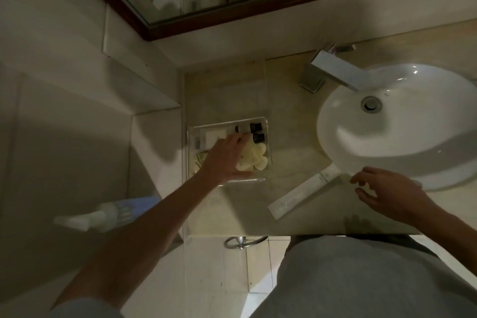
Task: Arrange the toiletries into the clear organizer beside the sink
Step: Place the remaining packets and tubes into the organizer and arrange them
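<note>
**Two hands at work, one box still out on the bench**

Most of the toiletries already sit inside the organizer [268, 137], the clear tray on the bench [289, 116] just left of the sink [402, 116]. Its far row holds small dark-capped bottles [255, 131] standing side by side, with a white packet [215, 134] to their left. Pale rounded soaps [258, 160] crowd the near right corner, and a greenish item, too dim to identify, lies in the near left.

The left hand [227, 157] reaches into the organizer from the near side, fingers extended over the bottles and packet. Whether it pinches anything I cannot tell; it looks to be nudging items toward the back, probably to make room.

The right hand [382, 193] hovers released, fingers loosely spread, just right of a long white box [307, 191]. This box lies slantwise on the bench between organizer and sink, with its far end close to the basin's rim. The hand is not touching it, and seems poised to take it as the next piece. Being long, it will likely need to lie along one side.
</note>
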Action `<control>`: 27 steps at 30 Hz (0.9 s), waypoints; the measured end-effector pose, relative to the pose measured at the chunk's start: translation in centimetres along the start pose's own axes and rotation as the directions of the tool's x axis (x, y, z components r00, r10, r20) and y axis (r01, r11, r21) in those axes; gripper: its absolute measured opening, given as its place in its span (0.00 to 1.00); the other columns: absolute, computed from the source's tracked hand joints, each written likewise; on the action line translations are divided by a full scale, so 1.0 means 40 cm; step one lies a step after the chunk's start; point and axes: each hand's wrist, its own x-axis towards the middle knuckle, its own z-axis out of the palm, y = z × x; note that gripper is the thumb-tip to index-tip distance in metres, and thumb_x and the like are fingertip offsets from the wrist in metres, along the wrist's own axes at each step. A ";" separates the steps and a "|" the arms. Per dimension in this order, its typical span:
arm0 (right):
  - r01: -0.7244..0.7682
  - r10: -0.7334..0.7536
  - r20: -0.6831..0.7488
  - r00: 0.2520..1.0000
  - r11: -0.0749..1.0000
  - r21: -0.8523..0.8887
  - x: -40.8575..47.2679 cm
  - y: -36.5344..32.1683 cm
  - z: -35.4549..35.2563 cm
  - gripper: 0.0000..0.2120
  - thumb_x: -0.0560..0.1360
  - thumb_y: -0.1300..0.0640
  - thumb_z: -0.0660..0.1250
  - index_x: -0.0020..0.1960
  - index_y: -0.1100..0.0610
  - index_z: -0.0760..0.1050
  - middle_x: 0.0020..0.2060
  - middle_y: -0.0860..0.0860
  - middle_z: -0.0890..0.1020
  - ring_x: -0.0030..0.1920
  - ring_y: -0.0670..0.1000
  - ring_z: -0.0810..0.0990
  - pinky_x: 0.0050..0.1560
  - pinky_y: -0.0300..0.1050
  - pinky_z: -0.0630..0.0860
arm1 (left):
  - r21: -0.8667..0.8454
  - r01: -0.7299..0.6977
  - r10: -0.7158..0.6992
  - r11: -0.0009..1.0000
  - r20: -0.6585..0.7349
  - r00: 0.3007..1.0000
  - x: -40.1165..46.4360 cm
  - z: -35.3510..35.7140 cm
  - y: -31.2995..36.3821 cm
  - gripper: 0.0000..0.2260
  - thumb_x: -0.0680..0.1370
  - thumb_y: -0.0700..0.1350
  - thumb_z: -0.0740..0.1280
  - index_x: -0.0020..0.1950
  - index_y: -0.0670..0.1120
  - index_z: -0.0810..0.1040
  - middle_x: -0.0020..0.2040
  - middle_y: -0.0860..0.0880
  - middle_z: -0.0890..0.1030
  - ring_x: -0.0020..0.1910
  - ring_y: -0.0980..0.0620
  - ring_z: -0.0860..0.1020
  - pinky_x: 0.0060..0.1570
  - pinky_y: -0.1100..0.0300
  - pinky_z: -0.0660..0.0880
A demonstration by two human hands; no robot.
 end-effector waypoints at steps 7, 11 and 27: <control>0.000 0.000 -0.007 1.000 1.000 -0.003 0.010 0.005 -0.008 0.09 0.74 0.52 0.67 0.54 0.49 0.79 0.48 0.45 0.80 0.41 0.44 0.77 0.40 0.40 0.71 | 0.009 0.225 -0.225 0.974 -0.002 0.974 -0.134 0.046 -0.153 0.34 0.68 0.68 0.65 0.66 0.48 0.68 0.60 0.47 0.74 0.53 0.47 0.77 0.46 0.51 0.80; 0.013 -0.013 -0.003 1.000 1.000 0.019 0.027 -0.011 -0.005 0.09 0.74 0.52 0.67 0.54 0.48 0.79 0.48 0.45 0.80 0.41 0.45 0.77 0.40 0.42 0.72 | 0.064 0.190 -0.193 0.980 0.053 0.980 -0.129 0.042 -0.166 0.32 0.68 0.64 0.69 0.65 0.48 0.69 0.59 0.49 0.76 0.54 0.49 0.78 0.44 0.53 0.80; 0.027 -0.028 -0.021 0.999 0.999 -0.019 0.021 -0.023 -0.016 0.09 0.74 0.51 0.67 0.54 0.48 0.79 0.46 0.44 0.78 0.39 0.44 0.76 0.38 0.41 0.72 | 0.042 0.139 -0.140 0.989 0.021 0.990 0.018 0.036 0.050 0.33 0.67 0.63 0.69 0.65 0.47 0.67 0.58 0.46 0.76 0.54 0.47 0.75 0.46 0.53 0.73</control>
